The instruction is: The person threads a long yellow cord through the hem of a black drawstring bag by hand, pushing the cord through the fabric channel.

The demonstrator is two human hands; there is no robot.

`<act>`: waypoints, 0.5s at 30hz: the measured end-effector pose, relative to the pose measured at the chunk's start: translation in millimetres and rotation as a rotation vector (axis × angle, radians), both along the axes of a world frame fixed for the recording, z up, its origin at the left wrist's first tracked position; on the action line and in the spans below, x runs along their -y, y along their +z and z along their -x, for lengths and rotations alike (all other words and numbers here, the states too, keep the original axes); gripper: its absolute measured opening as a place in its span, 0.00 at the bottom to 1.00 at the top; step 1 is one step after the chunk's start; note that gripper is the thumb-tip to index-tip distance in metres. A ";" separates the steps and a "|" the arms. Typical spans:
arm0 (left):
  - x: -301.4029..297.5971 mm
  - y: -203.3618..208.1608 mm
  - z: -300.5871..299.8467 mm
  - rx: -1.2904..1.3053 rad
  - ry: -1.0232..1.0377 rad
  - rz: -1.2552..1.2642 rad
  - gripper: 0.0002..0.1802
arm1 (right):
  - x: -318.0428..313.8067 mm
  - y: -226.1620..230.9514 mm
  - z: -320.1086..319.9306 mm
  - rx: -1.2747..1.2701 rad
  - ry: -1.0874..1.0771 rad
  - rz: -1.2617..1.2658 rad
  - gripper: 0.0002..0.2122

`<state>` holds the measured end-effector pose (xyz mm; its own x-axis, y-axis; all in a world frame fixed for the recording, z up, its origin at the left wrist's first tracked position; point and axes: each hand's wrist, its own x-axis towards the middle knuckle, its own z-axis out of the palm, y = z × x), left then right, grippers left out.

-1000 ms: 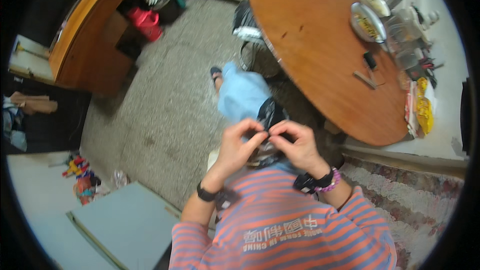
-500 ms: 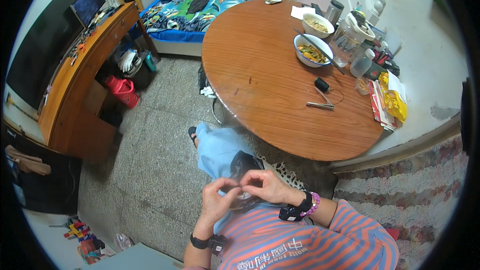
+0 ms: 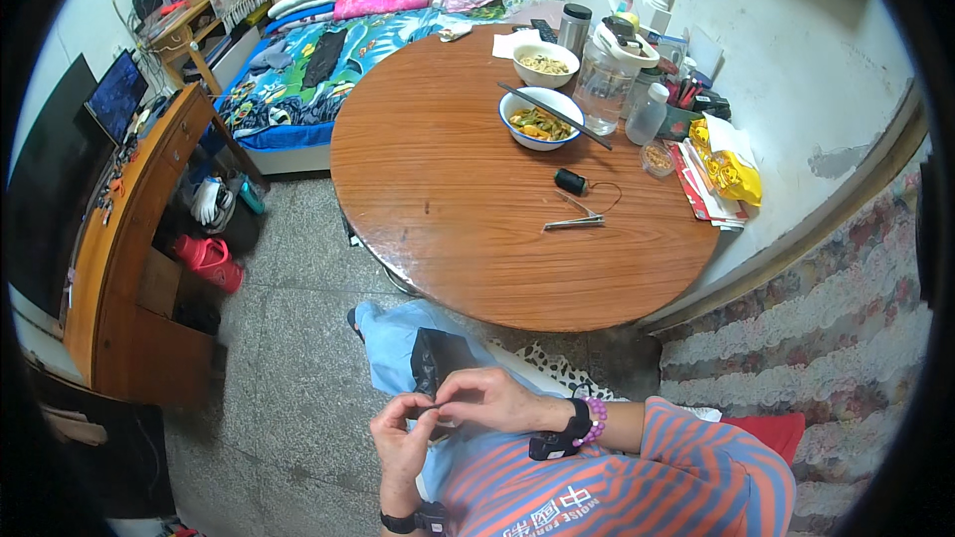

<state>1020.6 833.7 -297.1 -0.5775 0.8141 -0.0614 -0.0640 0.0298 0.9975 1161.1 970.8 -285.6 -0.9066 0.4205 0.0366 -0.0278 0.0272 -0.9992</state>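
Observation:
Over my lap, my left hand (image 3: 403, 438) and my right hand (image 3: 494, 400) meet with thumbs and fingertips pinched together. A thin, dark, slightly shiny black material (image 3: 436, 356) hangs over light blue trousers (image 3: 390, 338) just beyond the fingers. Its near edge runs to the left fingertips. Whatever tiny thing the right fingertips may pinch is too small to make out. On the round wooden table (image 3: 448, 239) ahead lie a black thread spool (image 3: 569, 181) with a loose strand and metal thread snips (image 3: 575, 223), both apart from my hands.
Toward the table's far right stand two bowls of food, the nearer bowl (image 3: 527, 141) with chopsticks across it, a clear plastic jug (image 3: 600, 89) and a steel flask (image 3: 574, 30). A yellow packet (image 3: 731, 174) lies by the wall. Beyond is a bed (image 3: 288, 134); a desk (image 3: 124, 239) stands left.
The view has shifted, so the table and bed appear further left. My hands stay together at my lap, with the fingers closer, and the black material stands more upright beyond them.

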 end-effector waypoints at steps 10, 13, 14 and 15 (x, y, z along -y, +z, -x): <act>18.9 7.4 -5.5 -0.096 -0.053 0.037 0.08 | 10.6 -13.1 -3.4 -0.100 0.038 0.057 0.05; 23.0 7.8 -10.2 -0.109 -0.057 0.114 0.07 | 12.4 -14.9 -6.0 -0.028 0.068 0.147 0.04; 23.4 4.9 -9.9 -0.164 -0.067 0.123 0.06 | 9.0 -19.0 -6.7 0.007 0.026 0.264 0.03; 21.0 4.1 -8.4 -0.214 -0.076 0.139 0.06 | 12.7 -22.1 -5.9 -0.007 0.050 0.169 0.04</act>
